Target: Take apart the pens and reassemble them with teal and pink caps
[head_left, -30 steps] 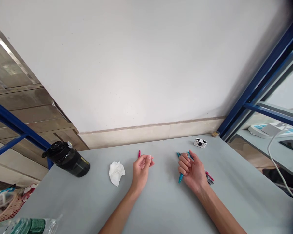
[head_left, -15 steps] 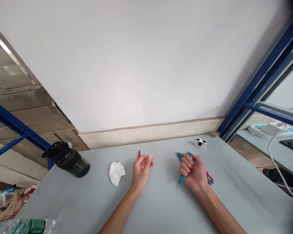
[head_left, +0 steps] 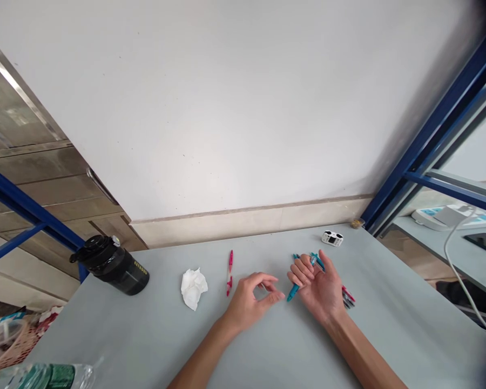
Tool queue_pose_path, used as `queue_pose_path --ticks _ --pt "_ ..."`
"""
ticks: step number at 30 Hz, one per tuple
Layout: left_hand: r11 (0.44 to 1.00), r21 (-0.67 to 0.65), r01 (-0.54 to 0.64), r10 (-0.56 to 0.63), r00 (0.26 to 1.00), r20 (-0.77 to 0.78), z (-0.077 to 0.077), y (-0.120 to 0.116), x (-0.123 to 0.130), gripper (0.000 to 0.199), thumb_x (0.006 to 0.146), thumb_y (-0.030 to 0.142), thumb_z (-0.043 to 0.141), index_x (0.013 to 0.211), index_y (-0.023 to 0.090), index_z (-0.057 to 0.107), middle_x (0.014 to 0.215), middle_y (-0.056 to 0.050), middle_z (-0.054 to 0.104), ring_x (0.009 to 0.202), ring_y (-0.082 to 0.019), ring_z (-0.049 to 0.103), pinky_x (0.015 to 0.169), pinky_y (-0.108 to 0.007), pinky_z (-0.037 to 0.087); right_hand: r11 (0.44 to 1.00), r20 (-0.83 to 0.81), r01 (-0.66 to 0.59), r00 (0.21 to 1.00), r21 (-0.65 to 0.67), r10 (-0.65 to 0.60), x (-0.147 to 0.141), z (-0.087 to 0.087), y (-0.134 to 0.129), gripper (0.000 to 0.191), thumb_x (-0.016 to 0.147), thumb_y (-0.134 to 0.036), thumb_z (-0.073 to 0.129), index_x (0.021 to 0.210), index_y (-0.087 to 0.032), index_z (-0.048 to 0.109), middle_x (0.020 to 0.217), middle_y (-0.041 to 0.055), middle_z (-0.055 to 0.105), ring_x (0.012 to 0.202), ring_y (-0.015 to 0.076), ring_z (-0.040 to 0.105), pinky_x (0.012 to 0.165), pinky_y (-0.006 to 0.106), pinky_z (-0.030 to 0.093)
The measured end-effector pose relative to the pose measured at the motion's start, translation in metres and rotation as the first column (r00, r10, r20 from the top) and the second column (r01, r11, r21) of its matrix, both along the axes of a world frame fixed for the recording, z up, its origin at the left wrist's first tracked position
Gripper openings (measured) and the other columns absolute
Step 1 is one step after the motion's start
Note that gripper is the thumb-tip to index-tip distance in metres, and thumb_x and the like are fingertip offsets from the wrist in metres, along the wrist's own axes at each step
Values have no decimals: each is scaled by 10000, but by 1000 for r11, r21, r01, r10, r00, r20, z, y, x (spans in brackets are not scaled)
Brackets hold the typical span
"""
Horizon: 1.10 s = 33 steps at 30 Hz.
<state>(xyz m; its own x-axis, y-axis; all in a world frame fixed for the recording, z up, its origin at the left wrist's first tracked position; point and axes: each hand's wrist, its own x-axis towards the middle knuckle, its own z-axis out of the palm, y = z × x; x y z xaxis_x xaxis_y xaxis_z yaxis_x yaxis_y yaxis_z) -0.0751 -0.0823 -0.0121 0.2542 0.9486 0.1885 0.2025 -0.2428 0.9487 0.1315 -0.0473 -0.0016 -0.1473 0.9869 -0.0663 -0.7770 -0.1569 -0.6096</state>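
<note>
My right hand (head_left: 316, 281) curls its fingers round a teal pen (head_left: 293, 292), whose tip sticks out toward the left. My left hand (head_left: 254, 298) is just left of that tip, thumb and fingers apart, holding nothing. On the table left of it lies a pink pen (head_left: 230, 270) with a clear middle. Behind my right hand, the ends of other teal pens (head_left: 295, 256) show; the hand hides the rest. Pink and dark pens (head_left: 348, 297) lie partly covered beside my right wrist.
A crumpled white tissue (head_left: 193, 288) and a black bottle (head_left: 112, 266) are on the left of the grey table (head_left: 154, 329). At the back right sits a small white device (head_left: 332, 237). A clear plastic bottle (head_left: 44, 376) shows at bottom left. Blue frame posts (head_left: 421, 146) stand at the sides.
My left hand has moved right, toward the teal pen, and its fingers have spread, leaving the pink pen in full view. My right hand has shifted slightly left, its thumb lifted.
</note>
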Motion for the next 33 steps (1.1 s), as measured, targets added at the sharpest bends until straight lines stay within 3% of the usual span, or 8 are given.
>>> queue_pose_path --ticks 5,9,14,18,20,24,28,33 --pt "999 17 42 -41 999 -36 -10 -5 11 332 894 437 861 1180 272 830 1013 -77 832 939 -282 758 903 -398 570 999 -36 -51 998 4 51 -5 1 -2 415 985 -541 620 722 -257 472 743 -36 242 635 177 299 644 380 493" --pt "1000 -19 -6 7 1000 23 -3 -3 8 245 977 455 751 1122 279 841 982 -63 838 924 -277 745 911 -423 569 999 -68 -54 996 4 54 -3 -4 0 318 926 -490 646 733 -257 550 785 9 388 733 212 447 735 432 542" --pt "970 -136 -204 234 935 267 3 12 -9 376 986 577 718 1068 221 808 954 -85 820 934 -270 760 893 -409 571 983 232 -127 968 131 95 -13 -12 -2 244 941 -448 670 852 -234 747 1031 84 645 1009 271 623 835 411 559" --pt "917 -153 -369 399 865 304 -1 24 -21 427 1005 615 684 976 196 757 965 -70 767 814 -190 685 805 -315 531 922 549 -339 815 187 188 -26 -13 -12 331 1024 -506 668 928 -215 793 1241 111 698 981 253 672 821 383 554" --pt "909 -147 -391 417 856 304 -5 27 -24 443 1021 627 653 944 196 726 981 -65 757 805 -176 671 794 -297 524 900 670 -383 726 207 154 -28 -11 -16 346 1045 -525 653 969 -219 797 1249 112 717 992 255 685 848 382 560" --pt "915 -132 -380 403 862 307 -12 33 -30 428 1007 628 677 1034 201 700 885 -44 741 781 -181 692 790 -303 538 874 846 -305 497 379 -193 -21 -16 -13 310 1075 -500 603 1086 -248 783 1228 114 710 1067 277 675 894 398 586" --pt "907 -117 -405 422 880 218 -20 38 -36 463 951 604 767 1182 207 709 932 -61 777 889 -211 736 837 -314 543 813 852 -258 184 522 -489 -10 -31 -3 335 1105 -433 518 1277 -283 763 1248 145 646 1084 299 642 722 367 605" --pt "884 -122 -452 468 852 235 -23 41 -39 482 913 604 807 1166 203 722 928 -63 776 898 -218 739 833 -315 548 768 828 -309 197 561 -525 -6 -36 0 367 1130 -354 455 1317 -291 764 1252 143 630 1071 271 666 737 358 628"
